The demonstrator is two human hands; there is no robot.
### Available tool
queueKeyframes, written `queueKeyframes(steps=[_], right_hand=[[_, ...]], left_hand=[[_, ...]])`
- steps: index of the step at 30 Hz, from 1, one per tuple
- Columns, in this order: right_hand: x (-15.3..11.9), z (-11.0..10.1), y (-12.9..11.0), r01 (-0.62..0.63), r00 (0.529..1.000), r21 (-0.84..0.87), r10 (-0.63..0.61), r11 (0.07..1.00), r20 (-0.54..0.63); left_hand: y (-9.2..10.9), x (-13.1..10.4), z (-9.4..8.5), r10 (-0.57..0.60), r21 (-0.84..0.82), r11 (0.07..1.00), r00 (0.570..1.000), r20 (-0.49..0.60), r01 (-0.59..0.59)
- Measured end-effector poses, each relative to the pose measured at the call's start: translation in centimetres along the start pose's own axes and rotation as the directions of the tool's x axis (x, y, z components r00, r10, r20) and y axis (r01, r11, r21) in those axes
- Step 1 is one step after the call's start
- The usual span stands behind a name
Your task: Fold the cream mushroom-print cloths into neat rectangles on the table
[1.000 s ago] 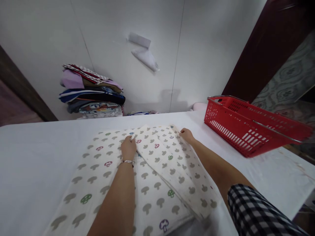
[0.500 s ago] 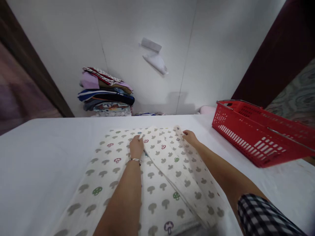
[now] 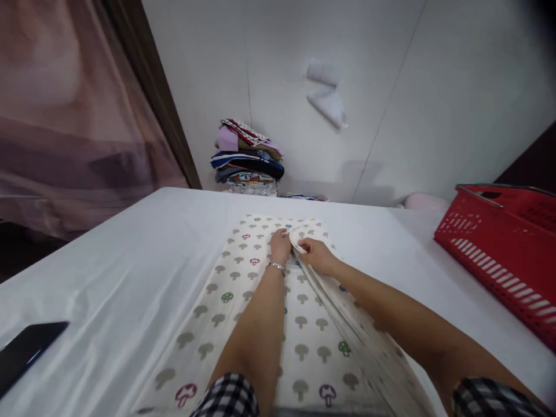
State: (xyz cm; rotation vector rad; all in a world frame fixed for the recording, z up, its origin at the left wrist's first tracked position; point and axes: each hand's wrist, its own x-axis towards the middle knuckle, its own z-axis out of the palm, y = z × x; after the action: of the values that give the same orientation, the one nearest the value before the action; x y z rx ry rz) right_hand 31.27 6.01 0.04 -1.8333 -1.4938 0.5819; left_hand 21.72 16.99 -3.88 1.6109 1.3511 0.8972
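A white cloth printed with grey mushrooms and a few coloured ones lies spread in front of me. Its right part is lifted into a loose fold running toward me. My right hand pinches the edge of that fold near the far end. Just left of it, my left hand has its fingers closed on the cloth by the same fold, a bracelet at the wrist. The fingertips of the left hand are partly hidden.
A red plastic basket stands on the white-covered table at the right. A dark flat device lies at the left edge. Folded fabrics are stacked by the wall, and a pink curtain hangs on the left.
My right hand has brought the right edge of the cloth leftward, close to my left hand. The view has turned left, bringing the dark device into sight.
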Motion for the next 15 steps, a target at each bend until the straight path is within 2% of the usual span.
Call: queueKeyframes(steps=[3,9,15], right_hand=[[-0.1,1.2,-0.2,-0.01,1.0,-0.1,0.007,0.995,-0.027],[-0.4,1.0,0.2,-0.011,0.982,-0.02,0.007,1.0,-0.188],[-0.3,1.8,0.2,-0.033,0.991,-0.083,0.022,0.996,-0.13]], left_hand=[[-0.3,0.3,0.1,-0.032,-0.057,0.998,0.999,0.022,0.033],[-0.3,0.4,0.4,-0.061,-0.151,0.986,0.997,0.041,0.067],[0.4,-0.3,-0.2,-0.077,-0.232,0.968,0.994,0.082,0.095]])
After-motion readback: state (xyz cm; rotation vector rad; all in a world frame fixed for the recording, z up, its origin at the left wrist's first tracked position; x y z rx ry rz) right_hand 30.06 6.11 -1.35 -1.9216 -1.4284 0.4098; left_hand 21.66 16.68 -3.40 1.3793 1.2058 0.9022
